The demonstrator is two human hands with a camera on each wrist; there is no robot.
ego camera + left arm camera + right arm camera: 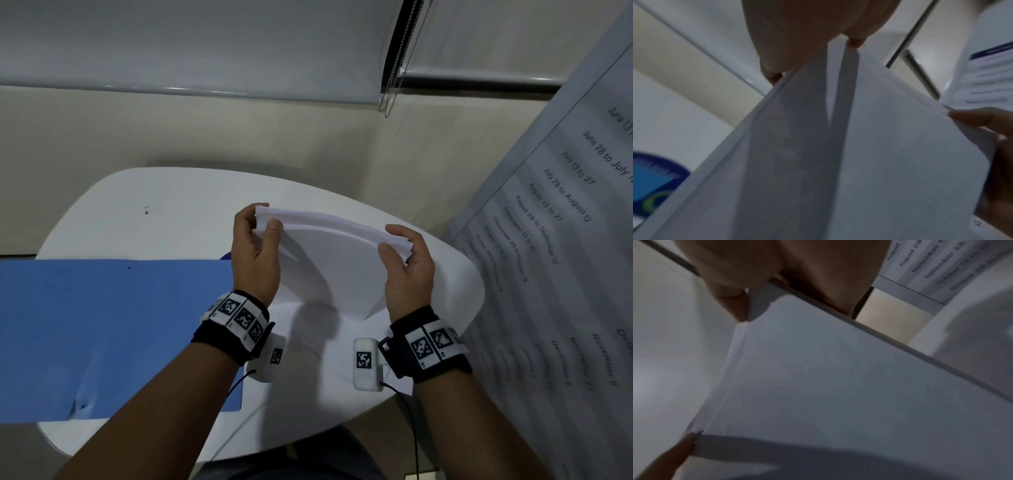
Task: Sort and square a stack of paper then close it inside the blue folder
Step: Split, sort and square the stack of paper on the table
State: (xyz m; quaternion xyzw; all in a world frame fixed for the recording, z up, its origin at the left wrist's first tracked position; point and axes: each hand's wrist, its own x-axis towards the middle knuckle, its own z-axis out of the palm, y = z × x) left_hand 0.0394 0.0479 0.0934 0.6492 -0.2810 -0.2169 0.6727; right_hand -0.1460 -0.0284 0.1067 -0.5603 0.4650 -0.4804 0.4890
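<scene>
A stack of white paper (329, 253) is held upright on its long edge above the white table (164, 209), bowed slightly toward me. My left hand (257, 246) grips its left end, thumb on the near face and fingers behind. My right hand (407, 260) grips the right end the same way. The blue folder (113, 329) lies open and flat on the table to the left of both hands. Both wrist views show the paper (869, 154) (838, 378) from close below, with fingers (789, 40) (735, 301) curled at its edge.
A large printed sheet with date rows (561, 240) slants along the right side, close to my right hand. A window blind with a bead chain (394, 75) hangs behind the table. The table's far left part is bare. Cables run from both wrist cameras.
</scene>
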